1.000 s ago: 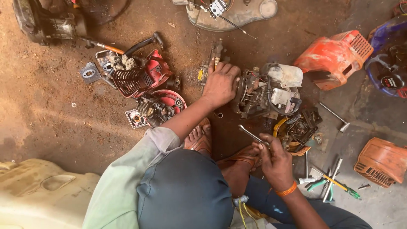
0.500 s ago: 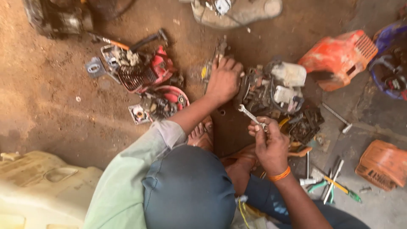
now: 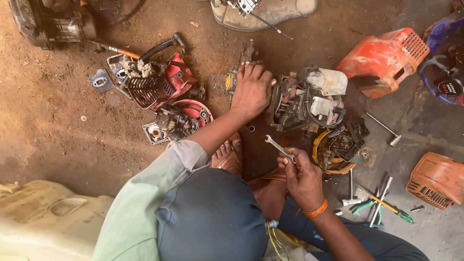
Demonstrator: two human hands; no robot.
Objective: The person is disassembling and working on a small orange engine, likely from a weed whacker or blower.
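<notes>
My left hand (image 3: 252, 89) rests flat on the left end of a small dirty engine block (image 3: 309, 104) that lies on the oily ground. Nearer to me, my right hand (image 3: 302, 176), with an orange band at the wrist, grips a small silver spanner (image 3: 279, 146). The spanner's open end points up and left, just below the engine and clear of it. A yellow-rimmed engine part (image 3: 333, 147) lies right of that hand.
A red finned engine cover (image 3: 159, 84) and a round red part (image 3: 186, 116) lie to the left. Orange housings (image 3: 386, 58) (image 3: 437, 179) lie right, with a blue machine (image 3: 444, 63) beyond. Screwdrivers and loose tools (image 3: 377, 203) are scattered at lower right. A pale container (image 3: 43, 217) sits lower left.
My right hand has lifted the spanner up and slightly left, closer to the engine. My left hand has stayed on the engine.
</notes>
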